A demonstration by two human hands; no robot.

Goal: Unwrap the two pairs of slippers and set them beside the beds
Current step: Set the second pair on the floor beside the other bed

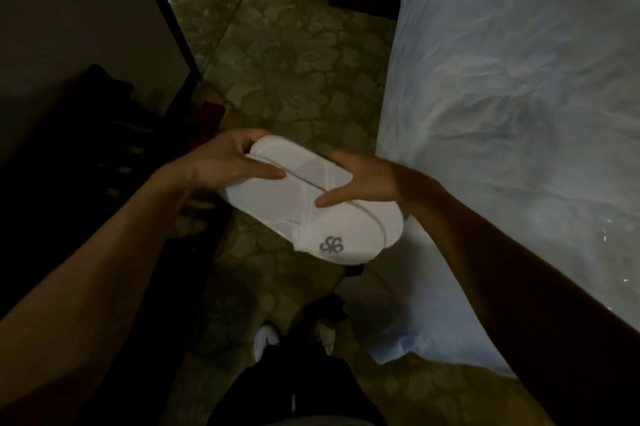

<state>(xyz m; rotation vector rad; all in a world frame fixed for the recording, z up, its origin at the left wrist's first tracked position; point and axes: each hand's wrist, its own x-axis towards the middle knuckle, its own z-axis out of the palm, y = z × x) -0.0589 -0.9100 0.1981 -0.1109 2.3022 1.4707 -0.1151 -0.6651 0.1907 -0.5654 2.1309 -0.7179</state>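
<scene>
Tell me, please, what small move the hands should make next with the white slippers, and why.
Probably pull the stacked pair of white fabric slippers apart. The left hand grips the far end and the right hand pinches the near side, so both already hold the pair above the patterned floor. No wrapper is plainly visible, and the bed with the pale blue sheet lies just to the right.

Single head-worn wide-angle view, looking steeply down and forward from standing height. Close on both forearms; patterned floor [294, 55] fills the centre, bed [519, 114] along the right edge, dark furniture [86, 148] left, wearer's own feet at bottom.
</scene>
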